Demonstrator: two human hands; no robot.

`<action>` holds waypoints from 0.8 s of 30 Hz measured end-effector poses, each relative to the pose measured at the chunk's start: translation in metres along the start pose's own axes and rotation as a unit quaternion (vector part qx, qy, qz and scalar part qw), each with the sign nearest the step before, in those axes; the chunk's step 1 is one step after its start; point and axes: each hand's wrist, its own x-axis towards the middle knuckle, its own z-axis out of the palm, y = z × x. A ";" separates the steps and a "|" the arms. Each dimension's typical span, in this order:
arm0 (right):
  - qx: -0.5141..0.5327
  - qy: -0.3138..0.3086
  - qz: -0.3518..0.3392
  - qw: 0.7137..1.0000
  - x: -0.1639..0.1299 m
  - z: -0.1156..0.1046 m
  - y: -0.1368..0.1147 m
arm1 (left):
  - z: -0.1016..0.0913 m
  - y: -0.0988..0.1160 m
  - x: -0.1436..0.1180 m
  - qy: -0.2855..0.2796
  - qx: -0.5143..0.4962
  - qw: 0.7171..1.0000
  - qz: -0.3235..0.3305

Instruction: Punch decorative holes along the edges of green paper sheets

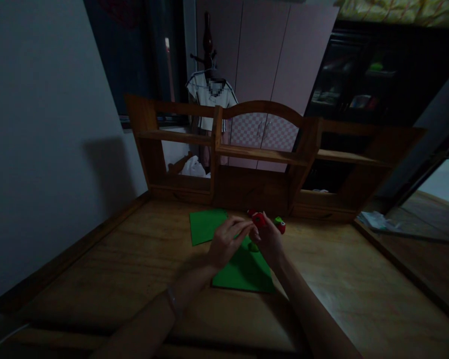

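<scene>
My left hand and my right hand meet above a green paper sheet that lies on the wooden desk. A small red object sits at the fingertips of my right hand, which seems to pinch it. The fingers of my left hand reach toward the same spot and seem to hold the edge of a green sheet; the dim light hides the grip. A second green sheet lies flat to the left. Another small red and green object rests just right of my right hand.
A wooden shelf unit stands along the back of the desk. A white wall borders the left side. Behind are a pink wardrobe, a hanging white shirt and a dark cabinet. Crumpled paper lies at right.
</scene>
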 end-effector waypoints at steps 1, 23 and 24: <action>-0.007 -0.005 -0.004 1.000 0.001 0.000 0.002 | -0.001 -0.003 0.001 0.007 0.019 1.000 0.007; -0.037 0.016 -0.055 0.998 -0.003 0.009 0.011 | -0.002 -0.017 0.005 -0.028 0.077 0.995 0.061; -0.039 0.015 -0.056 0.998 -0.003 0.008 0.012 | -0.002 -0.018 0.005 -0.029 0.078 0.994 0.065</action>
